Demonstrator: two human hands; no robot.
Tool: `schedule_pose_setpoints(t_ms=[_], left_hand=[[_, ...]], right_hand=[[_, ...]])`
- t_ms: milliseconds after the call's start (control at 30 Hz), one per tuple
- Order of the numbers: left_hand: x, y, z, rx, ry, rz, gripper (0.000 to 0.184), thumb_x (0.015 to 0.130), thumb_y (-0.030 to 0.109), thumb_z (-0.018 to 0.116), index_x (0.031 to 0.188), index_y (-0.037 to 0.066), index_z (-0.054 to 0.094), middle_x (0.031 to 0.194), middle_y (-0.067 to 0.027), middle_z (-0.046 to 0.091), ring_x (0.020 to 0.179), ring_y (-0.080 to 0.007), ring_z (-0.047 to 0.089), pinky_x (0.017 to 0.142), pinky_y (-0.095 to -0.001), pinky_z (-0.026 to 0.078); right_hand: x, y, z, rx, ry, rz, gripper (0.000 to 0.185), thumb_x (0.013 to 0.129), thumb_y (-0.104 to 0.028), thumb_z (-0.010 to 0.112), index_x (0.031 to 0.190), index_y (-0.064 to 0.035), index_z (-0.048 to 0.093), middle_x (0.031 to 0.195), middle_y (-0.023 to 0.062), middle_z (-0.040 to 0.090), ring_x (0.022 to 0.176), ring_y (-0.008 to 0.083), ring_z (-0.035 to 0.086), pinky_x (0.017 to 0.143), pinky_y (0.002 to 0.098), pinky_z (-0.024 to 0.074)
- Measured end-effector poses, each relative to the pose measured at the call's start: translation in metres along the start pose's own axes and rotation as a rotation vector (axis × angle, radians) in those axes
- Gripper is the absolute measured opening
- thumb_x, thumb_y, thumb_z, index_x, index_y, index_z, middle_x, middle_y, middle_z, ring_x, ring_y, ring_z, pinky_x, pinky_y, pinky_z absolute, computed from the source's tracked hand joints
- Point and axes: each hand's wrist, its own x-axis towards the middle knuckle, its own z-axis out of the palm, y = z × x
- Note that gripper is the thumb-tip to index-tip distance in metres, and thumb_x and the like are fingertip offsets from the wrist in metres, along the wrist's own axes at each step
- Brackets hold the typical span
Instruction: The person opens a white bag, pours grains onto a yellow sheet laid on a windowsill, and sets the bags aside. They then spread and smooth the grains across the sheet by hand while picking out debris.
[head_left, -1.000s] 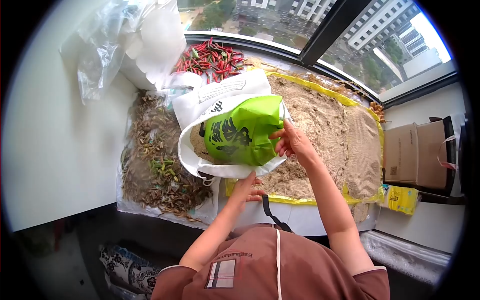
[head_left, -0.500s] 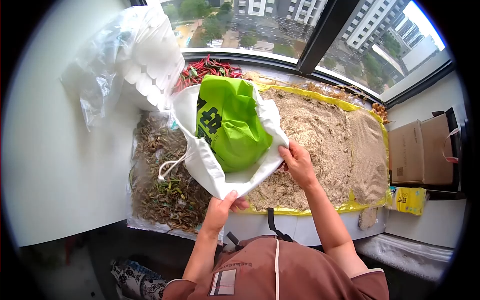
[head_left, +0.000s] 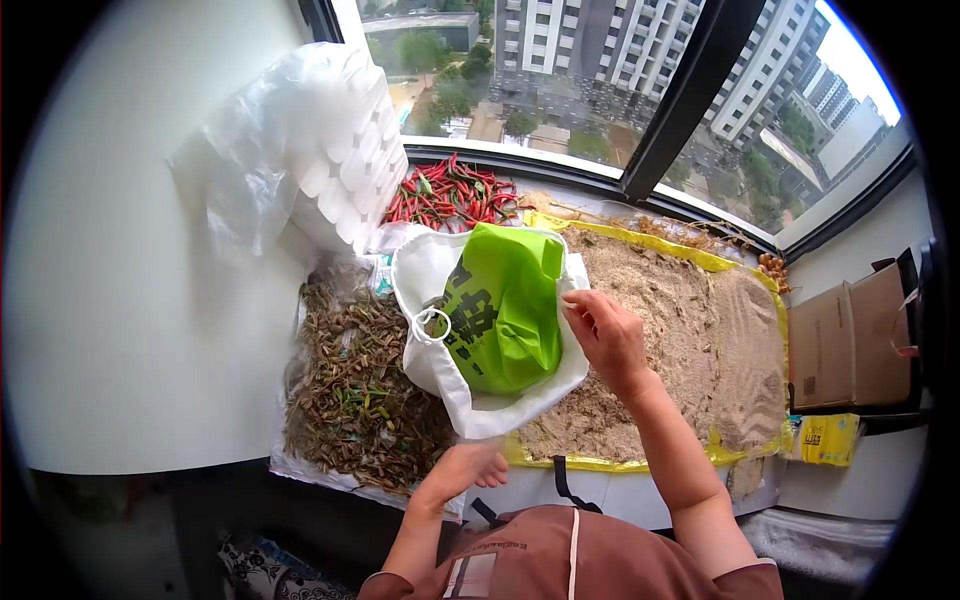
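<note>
A white cloth bag [head_left: 483, 418] lies with its mouth open toward me, and a bright green bag [head_left: 510, 330] with black lettering sits inside it. My right hand [head_left: 610, 335] pinches the white bag's right edge between thumb and fingers. Just below the bag's lower rim is my left hand [head_left: 465, 472], slightly blurred, its fingers curled loosely; whether it touches the rim is unclear. A white drawstring loop [head_left: 432, 324] lies over the bag's left side.
Dried brownish pods [head_left: 360, 400] lie at left, red chilies [head_left: 455, 192] by the window. Pale grain-like material [head_left: 650, 330] covers a yellow-edged sheet [head_left: 640, 467]. Wrapped white rolls [head_left: 345, 170] stand upper left; a cardboard box [head_left: 850, 340] and yellow packet [head_left: 826, 440] sit right.
The white bag's mouth has been turned and spread toward me, with the green bag more upright inside. My left hand has let go of the lower rim since half a second ago.
</note>
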Motion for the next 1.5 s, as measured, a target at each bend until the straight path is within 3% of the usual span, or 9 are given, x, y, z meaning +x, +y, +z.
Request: schedule_pose_setpoints(t_ms=[67,200,333,433,667,967,1200,1400,1500], left_hand=[[-0.031,0.027,0.022,-0.068,-0.098,0.218,0.03,0.093,0.027,0.054,0.088,-0.001,0.063,0.077,-0.0092,0.067,0.065,-0.0133,0.063,0.063,-0.0239,0.05],[0.006,0.082,0.055,0.834,0.593,1.152,0.027,0.075,0.003,0.067,0.102,0.002,0.061,0.098,-0.0117,0.063,0.091,-0.0268,0.062,0.079,-0.0349,0.05],[0.086,0.074,0.033,1.353,0.876,0.978,0.036,0.069,0.019,0.067,0.103,0.008,0.061,0.106,-0.0098,0.059,0.111,-0.0327,0.05,0.103,-0.0487,0.027],[0.068,0.068,0.024,1.248,0.902,1.134,0.01,0.065,0.014,0.065,0.075,0.013,0.064,0.087,0.0007,0.063,0.105,-0.0254,0.054,0.1,-0.0434,0.031],[-0.014,0.103,0.031,1.019,1.077,1.307,0.02,0.063,0.0,0.067,0.081,0.009,0.064,0.087,-0.0015,0.062,0.089,-0.0229,0.055,0.081,-0.0371,0.041],[-0.001,0.03,0.035,0.875,1.118,0.891,0.088,0.067,0.022,0.078,0.137,0.008,0.026,0.137,-0.0258,0.026,0.123,-0.0408,0.034,0.101,-0.047,0.03],[0.015,0.004,-0.003,0.71,1.113,0.761,0.045,0.08,0.005,0.062,0.123,0.004,0.05,0.103,-0.0161,0.063,0.088,-0.0279,0.064,0.076,-0.0344,0.05],[-0.004,0.001,-0.024,0.46,1.196,0.66,0.024,0.086,0.002,0.054,0.109,0.004,0.061,0.078,-0.0105,0.067,0.061,-0.0169,0.063,0.059,-0.0267,0.048],[-0.006,-0.005,-0.024,0.705,1.169,0.729,0.034,0.085,0.003,0.053,0.119,0.004,0.053,0.103,-0.0126,0.06,0.092,-0.0232,0.058,0.082,-0.0322,0.046]], right_hand=[[0.021,-0.001,0.014,-0.178,-0.087,0.04,0.015,0.083,-0.022,0.063,0.09,-0.0094,0.059,0.079,0.0044,0.061,0.065,0.0233,0.062,0.056,0.0328,0.0505],[0.051,0.014,0.044,-0.353,-0.269,0.068,0.018,0.084,-0.027,0.059,0.085,-0.009,0.059,0.079,0.0068,0.061,0.071,0.025,0.062,0.062,0.0364,0.0502],[0.057,0.015,0.035,-0.235,-0.314,0.073,0.02,0.084,-0.028,0.058,0.079,-0.0092,0.059,0.078,0.0078,0.061,0.075,0.0252,0.062,0.065,0.0375,0.0483],[0.057,0.005,0.009,-0.115,-0.335,0.201,0.018,0.082,-0.029,0.06,0.079,-0.0109,0.06,0.077,0.005,0.062,0.074,0.0255,0.061,0.064,0.0371,0.0473],[0.102,-0.047,0.006,0.084,-0.103,0.035,0.02,0.081,-0.03,0.062,0.077,-0.0104,0.059,0.071,0.007,0.059,0.066,0.0275,0.059,0.057,0.0374,0.0443],[0.063,-0.004,0.002,0.023,-0.319,0.217,0.023,0.081,-0.031,0.064,0.081,-0.0085,0.061,0.072,0.009,0.061,0.069,0.0265,0.06,0.06,0.0387,0.0441],[0.073,-0.044,-0.032,-0.027,-0.083,-0.065,0.019,0.087,-0.027,0.058,0.084,-0.0087,0.063,0.072,0.0088,0.062,0.062,0.027,0.061,0.053,0.0351,0.0456],[0.059,-0.058,-0.045,-0.005,-0.077,-0.02,0.017,0.087,-0.02,0.059,0.086,-0.0042,0.063,0.072,0.0085,0.061,0.06,0.0218,0.059,0.055,0.0317,0.0452],[0.057,-0.063,-0.048,-0.055,-0.096,-0.027,0.017,0.086,-0.019,0.06,0.086,-0.0028,0.063,0.072,0.0085,0.061,0.059,0.0212,0.058,0.054,0.031,0.0437]])
